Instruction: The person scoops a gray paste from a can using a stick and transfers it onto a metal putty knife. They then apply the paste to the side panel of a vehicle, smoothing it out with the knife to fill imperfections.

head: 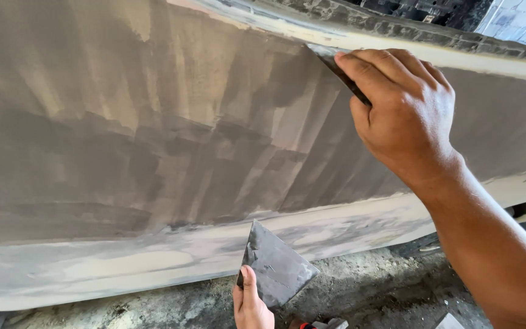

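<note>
Grey filler coats a flat metal plate (278,265) pinched upright in the left hand (252,303), near the bottom edge below the panel. Farther up right, the right hand (404,113) clenches a thin scraper blade (335,66), its edge pressed against the broad smeared body panel (153,140) just under the upper ridge, with wide open surface stretching left.

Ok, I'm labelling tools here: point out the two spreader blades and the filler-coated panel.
upper spreader blade (327,58), head view, bare tip beyond right-hand fingers
lower spreader blade (278,268), head view, blade face
filler-coated panel (153,134), head view, grey middle
</note>
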